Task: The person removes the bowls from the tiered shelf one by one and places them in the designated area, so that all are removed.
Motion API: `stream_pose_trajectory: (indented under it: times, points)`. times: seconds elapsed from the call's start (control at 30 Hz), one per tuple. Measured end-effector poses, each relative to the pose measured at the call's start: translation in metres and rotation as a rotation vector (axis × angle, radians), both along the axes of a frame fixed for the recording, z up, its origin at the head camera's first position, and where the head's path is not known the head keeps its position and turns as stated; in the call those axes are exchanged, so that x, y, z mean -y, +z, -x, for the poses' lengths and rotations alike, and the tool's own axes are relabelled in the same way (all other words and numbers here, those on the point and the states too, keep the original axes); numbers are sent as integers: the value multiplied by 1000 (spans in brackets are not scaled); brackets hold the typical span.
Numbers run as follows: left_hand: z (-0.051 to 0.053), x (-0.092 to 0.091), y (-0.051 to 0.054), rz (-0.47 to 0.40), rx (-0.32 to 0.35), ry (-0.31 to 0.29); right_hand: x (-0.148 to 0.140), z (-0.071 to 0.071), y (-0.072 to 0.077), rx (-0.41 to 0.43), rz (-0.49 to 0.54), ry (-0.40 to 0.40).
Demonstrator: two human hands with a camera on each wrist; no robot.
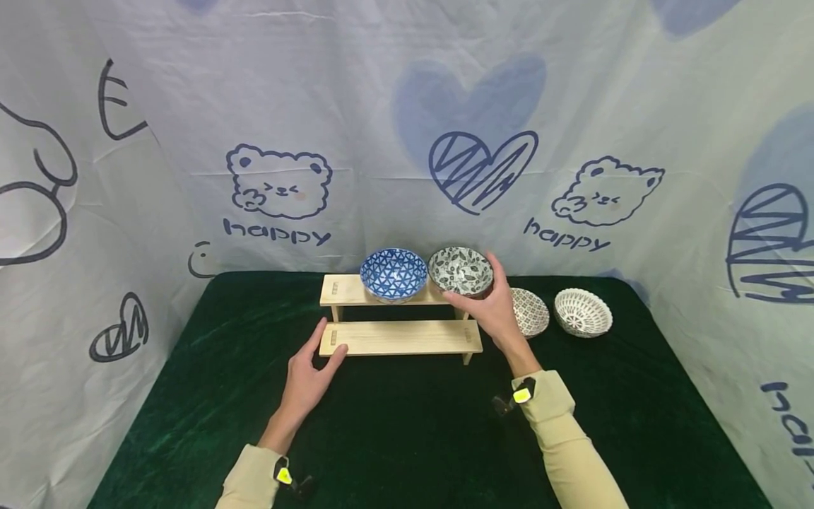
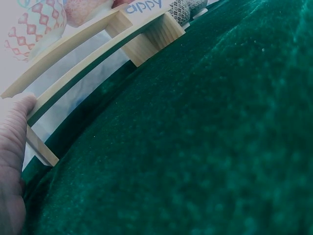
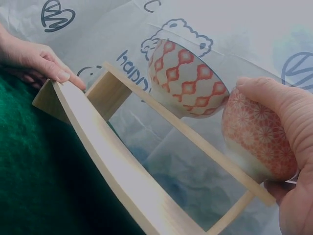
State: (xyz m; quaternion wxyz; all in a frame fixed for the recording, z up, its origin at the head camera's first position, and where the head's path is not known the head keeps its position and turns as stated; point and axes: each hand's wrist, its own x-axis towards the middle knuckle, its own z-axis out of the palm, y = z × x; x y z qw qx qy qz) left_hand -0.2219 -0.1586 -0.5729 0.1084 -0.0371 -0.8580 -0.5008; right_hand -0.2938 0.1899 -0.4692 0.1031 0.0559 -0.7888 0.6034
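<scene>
A two-tier wooden rack stands on the green cloth. My left hand holds the left end of its lower tier, thumb on the front edge; in the left wrist view the thumb touches the wood. On the upper tier sits a blue-patterned bowl, its outside red-patterned in the right wrist view. Right beside it, my right hand grips a bowl with a dark floral inside by its right side, at the upper tier's right end. That bowl's outside is reddish with flowers.
On the cloth to the right of the rack are a brown-patterned dish, partly behind my right hand, and a white ribbed-looking bowl. A printed curtain hangs behind the table's back edge.
</scene>
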Motion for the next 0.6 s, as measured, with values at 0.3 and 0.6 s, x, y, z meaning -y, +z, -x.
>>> stream_pose_trajectory:
  times: [0.3, 0.6]
  points:
    - [-1, 0, 0, -3, 0, -3, 1, 0, -10, -57, 81, -31]
    - [0, 0, 1, -6, -9, 3, 1, -3, -7, -116, 88, -43]
